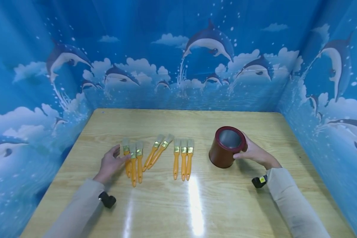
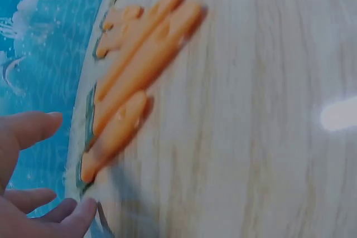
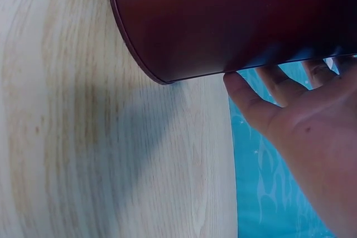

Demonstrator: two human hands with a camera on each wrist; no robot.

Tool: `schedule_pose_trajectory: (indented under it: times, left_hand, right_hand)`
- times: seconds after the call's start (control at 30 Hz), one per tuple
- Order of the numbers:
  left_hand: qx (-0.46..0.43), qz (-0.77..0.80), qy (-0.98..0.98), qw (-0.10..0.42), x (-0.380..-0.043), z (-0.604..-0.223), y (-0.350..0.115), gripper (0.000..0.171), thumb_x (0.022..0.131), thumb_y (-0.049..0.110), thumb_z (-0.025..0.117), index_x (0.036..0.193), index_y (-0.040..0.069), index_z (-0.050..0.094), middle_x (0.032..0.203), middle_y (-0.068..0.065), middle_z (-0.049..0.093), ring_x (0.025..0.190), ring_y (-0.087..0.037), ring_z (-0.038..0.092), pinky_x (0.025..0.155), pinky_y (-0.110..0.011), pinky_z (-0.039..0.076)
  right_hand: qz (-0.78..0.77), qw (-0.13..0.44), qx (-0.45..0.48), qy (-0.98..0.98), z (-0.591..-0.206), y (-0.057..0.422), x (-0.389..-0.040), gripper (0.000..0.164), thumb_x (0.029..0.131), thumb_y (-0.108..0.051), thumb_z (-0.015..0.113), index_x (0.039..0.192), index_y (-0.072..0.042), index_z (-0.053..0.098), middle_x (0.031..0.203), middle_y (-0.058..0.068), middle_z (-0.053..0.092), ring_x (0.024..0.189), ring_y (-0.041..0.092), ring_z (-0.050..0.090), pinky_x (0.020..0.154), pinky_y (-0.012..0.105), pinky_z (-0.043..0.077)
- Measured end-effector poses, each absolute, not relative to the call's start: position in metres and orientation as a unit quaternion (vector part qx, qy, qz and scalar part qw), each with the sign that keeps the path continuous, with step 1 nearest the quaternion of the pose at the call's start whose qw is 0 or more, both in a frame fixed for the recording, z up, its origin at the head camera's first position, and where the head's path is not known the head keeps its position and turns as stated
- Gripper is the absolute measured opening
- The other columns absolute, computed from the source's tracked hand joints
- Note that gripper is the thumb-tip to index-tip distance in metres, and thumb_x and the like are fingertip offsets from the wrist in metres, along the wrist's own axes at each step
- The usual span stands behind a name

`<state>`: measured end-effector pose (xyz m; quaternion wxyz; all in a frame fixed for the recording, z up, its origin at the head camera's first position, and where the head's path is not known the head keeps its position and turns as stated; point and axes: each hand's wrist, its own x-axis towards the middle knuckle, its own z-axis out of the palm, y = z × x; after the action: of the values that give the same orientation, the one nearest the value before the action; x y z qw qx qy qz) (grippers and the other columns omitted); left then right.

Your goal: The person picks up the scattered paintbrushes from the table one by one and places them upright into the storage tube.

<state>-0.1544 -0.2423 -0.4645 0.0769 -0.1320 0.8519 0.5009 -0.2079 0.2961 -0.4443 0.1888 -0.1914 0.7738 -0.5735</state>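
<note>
My left hand [image 1: 111, 163] hovers beside the leftmost group of three paintbrushes [image 1: 133, 167], fingers loosely spread. In the head view its thumb overlaps their orange handles. Those handles [image 2: 120, 132] lie past the spread fingertips in the left wrist view. My right hand [image 1: 254, 152] holds a brown cylindrical container [image 1: 220, 152] by its right side, thumb toward the front and fingers behind. Up close in the right wrist view, the fingertips rest along the dark red-brown wall [image 3: 234, 20]. The container stands on the table, and its round top shows a grey inside.
Two more paintbrushes [image 1: 158, 152] lie slanted to the right of the first group. Another three brushes [image 1: 183, 162] lie side by side near the middle of the wooden table [image 1: 154, 208]. A blue dolphin-print curtain [image 1: 172, 56] encloses the back and sides.
</note>
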Motion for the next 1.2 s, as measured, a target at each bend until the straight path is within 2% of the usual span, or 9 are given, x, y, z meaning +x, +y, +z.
schedule_pose_trajectory:
  times: [0.13, 0.3, 0.53, 0.9, 1.2]
  left_hand:
    - [-0.136, 0.483, 0.863, 0.061, -0.161, -0.468, -0.245, 0.074, 0.089, 0.019, 0.068, 0.145, -0.008, 0.029, 0.142, -0.029, 0.040, 0.128, -0.042, 0.043, 0.106, -0.048, 0.038]
    - [-0.125, 0.440, 0.888, 0.040, -0.177, -0.475, -0.250, 0.064, 0.087, 0.017, 0.072, 0.136, -0.010, 0.043, 0.129, -0.028, 0.054, 0.115, -0.039, 0.054, 0.098, -0.046, 0.046]
    - [-0.133, 0.418, 0.896, 0.065, -0.188, -0.470, -0.252, 0.061, 0.085, 0.018, 0.073, 0.133, -0.010, 0.048, 0.126, -0.028, 0.055, 0.113, -0.039, 0.054, 0.097, -0.047, 0.045]
    - [-0.123, 0.391, 0.911, 0.050, -0.192, -0.469, -0.252, 0.043, 0.082, 0.015, 0.074, 0.115, -0.010, 0.060, 0.109, -0.027, 0.064, 0.097, -0.037, 0.061, 0.082, -0.043, 0.051]
    - [-0.120, 0.403, 0.903, 0.087, -0.196, -0.465, -0.258, 0.044, 0.086, 0.017, 0.070, 0.117, -0.011, 0.058, 0.114, -0.029, 0.060, 0.101, -0.037, 0.059, 0.082, -0.042, 0.051]
  right_hand:
    - [-0.574, 0.187, -0.197, 0.772, -0.444, 0.296, -0.208, 0.095, 0.082, -0.004, 0.074, 0.152, -0.016, 0.011, 0.152, 0.012, 0.023, 0.133, 0.016, 0.031, 0.096, 0.018, 0.039]
    - [-0.574, 0.185, -0.197, 0.773, -0.443, 0.296, -0.207, 0.095, 0.082, -0.005, 0.074, 0.152, -0.016, 0.011, 0.152, 0.012, 0.023, 0.134, 0.017, 0.030, 0.096, 0.018, 0.039]
    - [-0.571, 0.186, -0.196, 0.775, -0.444, 0.296, -0.208, 0.096, 0.082, -0.004, 0.073, 0.153, -0.017, 0.010, 0.153, 0.012, 0.021, 0.136, 0.020, 0.028, 0.096, 0.018, 0.039]
    - [-0.572, 0.181, -0.203, 0.774, -0.442, 0.296, -0.206, 0.095, 0.081, -0.005, 0.074, 0.152, -0.016, 0.012, 0.152, 0.012, 0.024, 0.132, 0.014, 0.033, 0.096, 0.019, 0.040]
    - [-0.568, 0.185, -0.199, 0.777, -0.443, 0.296, -0.208, 0.095, 0.082, -0.005, 0.073, 0.153, -0.016, 0.011, 0.152, 0.013, 0.024, 0.133, 0.019, 0.032, 0.096, 0.020, 0.040]
